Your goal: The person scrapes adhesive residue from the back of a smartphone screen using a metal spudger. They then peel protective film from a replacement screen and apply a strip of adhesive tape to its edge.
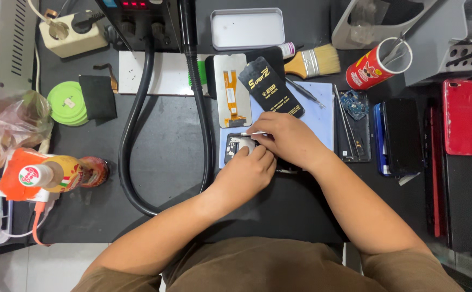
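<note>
My left hand (246,172) rests closed on the lower edge of an opened dark phone (237,146) lying on a light blue mat (322,116), holding it in place. My right hand (288,138) sits just above it and pinches a thin white tool (251,133) whose tip points left over the phone's inside. Most of the phone is hidden under both hands.
A phone screen with an orange flex (232,89) and a black pouch (271,86) lie behind the hands. Tweezers (305,93), a brush (316,61), a red can (374,66), several phones (460,116) stand right. Black hoses (133,130), green tape rolls (65,103), a bottle (46,174) are left.
</note>
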